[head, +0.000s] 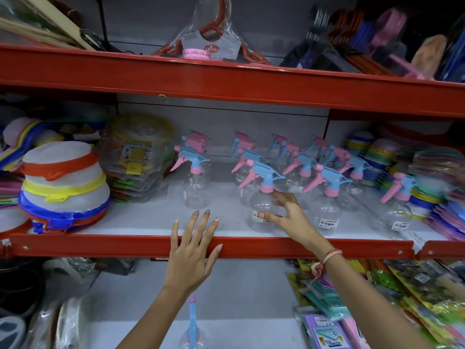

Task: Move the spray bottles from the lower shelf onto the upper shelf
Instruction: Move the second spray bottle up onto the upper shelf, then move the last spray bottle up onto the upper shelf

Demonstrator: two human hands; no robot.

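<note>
On the upper shelf (pixel 141 224) stand clear spray bottles with pink-and-blue triggers, the right hand (pixel 289 217) spreads its fingers (pixel 281 196) around the front spray bottle (pixel 263 210), the left hand (pixel 192 250) lies flat over the red shelf edge (pixel 100 245), and one bottle (pixel 192 331) stands on the lower shelf (pixel 239 298).

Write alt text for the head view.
The right hand reaches around a clear spray bottle among many on a red-edged shelf. The left hand rests, fingers spread, on the shelf's front edge.
</note>
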